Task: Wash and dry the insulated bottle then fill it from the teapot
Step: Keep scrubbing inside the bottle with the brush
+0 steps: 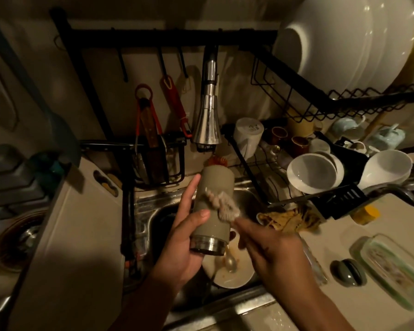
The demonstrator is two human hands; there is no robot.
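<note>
**Bottle Scrubbed Over the Sink**

The insulated bottle (212, 187) is held tilted above the sink (148, 211), just below the faucet (207, 115), with its steel-banded end toward the person. It is clasped near that end by the left hand (184, 237), thumb across the front and index finger laid along the side. A brush (226, 206) is pressed against its flank, its handle gripped by the right hand (273, 249) (blurred, so finger positions are unclear). The shell is judged rigid, fairly light while empty, and slippery when wet; a wrap around the matte body, not the steel band, is advised. A soiled plate (234, 275) lies beneath.
</note>
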